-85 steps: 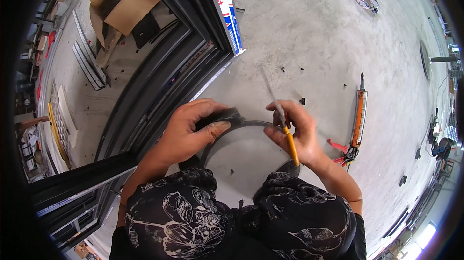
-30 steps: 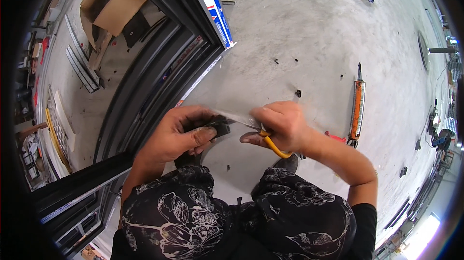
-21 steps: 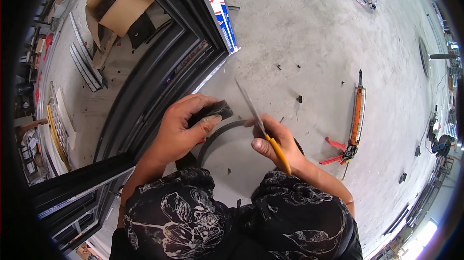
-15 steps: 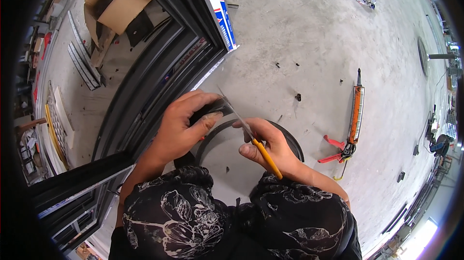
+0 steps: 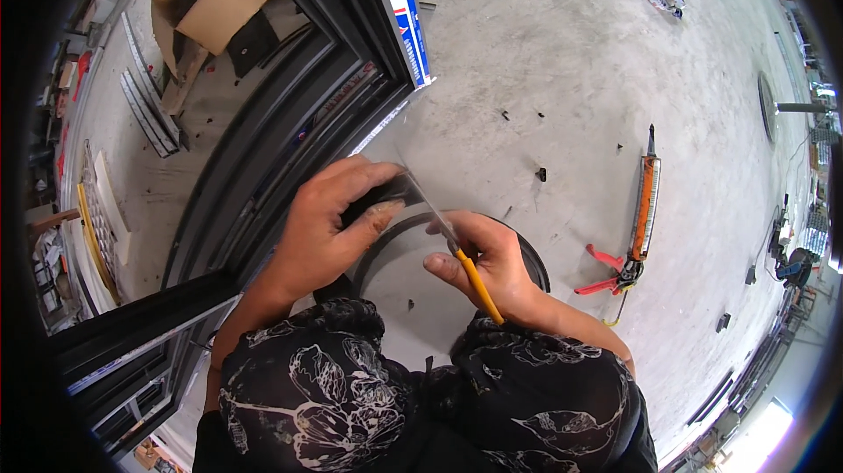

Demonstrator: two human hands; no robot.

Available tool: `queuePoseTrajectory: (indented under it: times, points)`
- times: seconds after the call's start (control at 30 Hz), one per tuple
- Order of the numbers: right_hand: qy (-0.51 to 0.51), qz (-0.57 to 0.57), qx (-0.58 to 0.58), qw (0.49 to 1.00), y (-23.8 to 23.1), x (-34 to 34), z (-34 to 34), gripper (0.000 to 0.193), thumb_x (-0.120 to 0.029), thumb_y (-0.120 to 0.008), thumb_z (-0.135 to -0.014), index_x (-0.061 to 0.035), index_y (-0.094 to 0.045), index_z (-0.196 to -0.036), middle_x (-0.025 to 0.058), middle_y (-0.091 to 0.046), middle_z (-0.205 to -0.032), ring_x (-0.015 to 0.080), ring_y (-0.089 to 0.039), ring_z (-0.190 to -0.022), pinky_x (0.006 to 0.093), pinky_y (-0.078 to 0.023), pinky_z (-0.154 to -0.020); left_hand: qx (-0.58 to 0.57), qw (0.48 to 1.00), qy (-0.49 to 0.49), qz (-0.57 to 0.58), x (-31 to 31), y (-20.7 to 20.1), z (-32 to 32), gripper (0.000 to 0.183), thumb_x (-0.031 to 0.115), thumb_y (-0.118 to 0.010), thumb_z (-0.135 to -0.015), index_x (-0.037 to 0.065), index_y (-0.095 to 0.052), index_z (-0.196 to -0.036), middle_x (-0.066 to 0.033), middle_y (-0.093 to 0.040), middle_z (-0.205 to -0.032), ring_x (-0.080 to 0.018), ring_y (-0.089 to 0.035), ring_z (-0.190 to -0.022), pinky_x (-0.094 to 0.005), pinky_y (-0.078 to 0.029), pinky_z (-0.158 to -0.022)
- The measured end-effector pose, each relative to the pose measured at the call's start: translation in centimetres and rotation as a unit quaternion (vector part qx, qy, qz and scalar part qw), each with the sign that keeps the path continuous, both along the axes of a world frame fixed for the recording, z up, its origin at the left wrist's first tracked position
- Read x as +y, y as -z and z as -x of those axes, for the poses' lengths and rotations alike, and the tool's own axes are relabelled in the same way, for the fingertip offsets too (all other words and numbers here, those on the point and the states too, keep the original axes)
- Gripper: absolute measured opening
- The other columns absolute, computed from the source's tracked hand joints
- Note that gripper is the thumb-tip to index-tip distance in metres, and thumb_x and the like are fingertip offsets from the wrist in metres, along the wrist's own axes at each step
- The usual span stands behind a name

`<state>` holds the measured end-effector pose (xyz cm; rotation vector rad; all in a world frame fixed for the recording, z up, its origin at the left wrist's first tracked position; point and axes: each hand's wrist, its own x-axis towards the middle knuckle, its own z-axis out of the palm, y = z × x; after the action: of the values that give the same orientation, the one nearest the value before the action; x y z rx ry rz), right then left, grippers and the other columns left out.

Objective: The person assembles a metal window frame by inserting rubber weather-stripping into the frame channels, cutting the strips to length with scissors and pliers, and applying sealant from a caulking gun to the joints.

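My right hand (image 5: pixel 492 267) grips a slim tool with a yellow handle (image 5: pixel 478 284) and a long thin metal blade (image 5: pixel 428 199), its tip slanting up to the left. My left hand (image 5: pixel 329 223) is curled, thumb and fingers around a small dark piece (image 5: pixel 373 194) whose kind I cannot make out. The blade's far end lies close to the left fingertips and that dark piece; whether they touch is unclear. Below both hands, a black curved strip (image 5: pixel 531 258) forms a wide loop on the floor, partly hidden by my hands and legs.
A dark metal window or door frame (image 5: pixel 263 161) stands close on my left. An orange-tubed caulking gun (image 5: pixel 646 209) with red handles lies on the concrete to the right. A cardboard box (image 5: pixel 230 7) and metal profiles (image 5: pixel 149 113) lie beyond the frame. Small dark bits (image 5: pixel 541 174) dot the floor.
The yellow-handled tool and my right hand have shifted slightly to the left. My left hand keeps nearly the same place and grip.
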<state>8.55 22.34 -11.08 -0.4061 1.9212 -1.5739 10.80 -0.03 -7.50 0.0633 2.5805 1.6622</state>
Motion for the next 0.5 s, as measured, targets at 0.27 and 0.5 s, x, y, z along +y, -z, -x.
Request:
queuePoseTrajectory:
  times: [0.27, 0.5]
  points:
    - [-0.003, -0.001, 0.062, 0.998, 0.7, 0.2, -0.3, 0.033, -0.026, -0.080, -0.083, 0.0001, -0.064, -0.094, 0.0069, -0.047, -0.059, 0.0145, -0.041, -0.054, 0.0292, -0.040, -0.051, 0.004, 1.000, -0.005, -0.016, 0.0, -0.1, -0.2, 0.030, 0.005, -0.070, -0.085, -0.004, -0.064, -0.112, -0.0125, -0.064, -0.098, -0.0215, -0.063, -0.088, -0.0309, -0.050, -0.079]
    - [0.082, 0.072, -0.087, 0.990, 0.4, 2.3, 1.4, 0.044, -0.026, -0.075, -0.089, -0.0037, -0.055, -0.121, 0.0038, -0.060, -0.091, 0.0111, -0.054, -0.084, 0.0271, -0.047, -0.076, 0.003, 1.000, 0.008, -0.012, 0.0, -1.7, 0.3, 0.028, 0.005, -0.069, -0.086, -0.003, -0.063, -0.112, -0.0110, -0.064, -0.099, -0.0170, -0.063, -0.084, -0.0286, -0.051, -0.073]
